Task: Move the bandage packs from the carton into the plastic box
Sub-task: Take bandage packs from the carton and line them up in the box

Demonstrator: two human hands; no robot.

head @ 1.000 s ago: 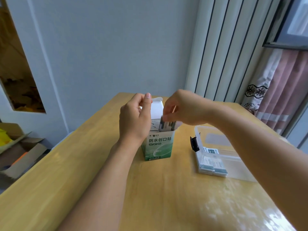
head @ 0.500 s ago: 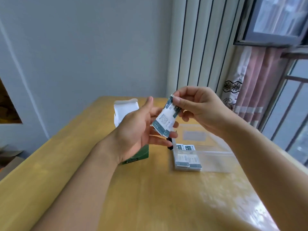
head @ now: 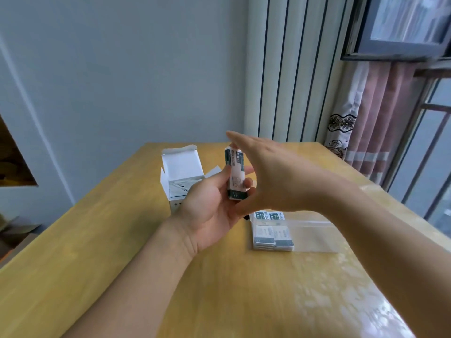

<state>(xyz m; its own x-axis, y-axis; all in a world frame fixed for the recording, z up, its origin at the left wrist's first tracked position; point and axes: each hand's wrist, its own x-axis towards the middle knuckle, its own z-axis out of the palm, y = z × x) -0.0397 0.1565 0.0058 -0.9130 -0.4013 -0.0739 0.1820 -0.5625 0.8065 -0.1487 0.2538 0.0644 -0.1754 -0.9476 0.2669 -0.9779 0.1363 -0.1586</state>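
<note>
A pale wall, a ribbed radiator and a curtained window stand behind a yellow wooden table (head: 122,276) with a glossy top. Above it the left hand (head: 212,211) pinches a small stack of bandage packs (head: 235,175) upright, thumb on the near side and fingers behind, holding its lower half. The right hand (head: 273,176) is beside the stack with fingers spread and flat, gripping nothing; whether it touches the packs I cannot tell.

The packs look light, thin and flat, in slick paper or foil wrappers, so a loose stack would likely fan out or slide apart. Holding them across the broad faces, near the middle, seems the safest grip, with the other hand squaring the edges. They seem bendable rather than fragile.

The carton (head: 181,176) stands at the far left with its white lid flap up; more packs show inside, so it is not yet emptied. The clear plastic box (head: 314,237) lies to the right, just below the hands, open at the top. At its left end lie 2 side-by-side piles of packs (head: 272,239), stacked flat, and the rest of the box looks bare.
</note>
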